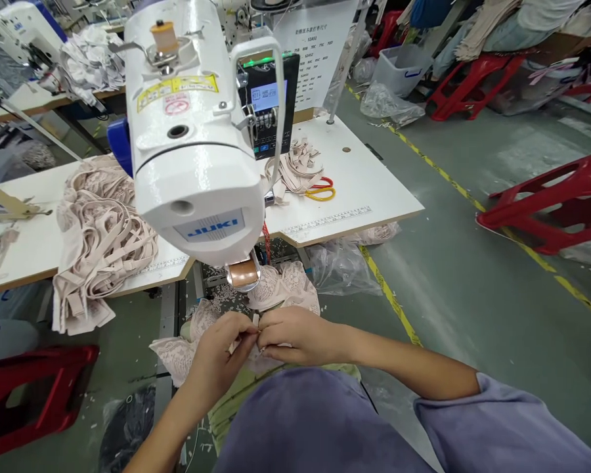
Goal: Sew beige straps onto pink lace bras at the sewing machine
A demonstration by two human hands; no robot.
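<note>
Pale pink lace bras (288, 284) lie over my lap, below the needle end of a white sewing machine (197, 190). Another lace cup (173, 358) spreads out to the left of my hands. My left hand (224, 345) pinches a narrow bra strap (255, 320) between thumb and fingertips. Right beside it, my right hand (295, 335) is closed on the same piece, the fingertips of both hands nearly touching. A short end of the strap stands up between them. The fingers hide the rest of what they grip.
A heap of beige straps and lace (103, 230) hangs over the table's left edge. More straps (300, 167) and scissors with red and yellow handles (322, 190) lie on the right tabletop (369, 177). Red stools (556, 197) stand on the floor on both sides.
</note>
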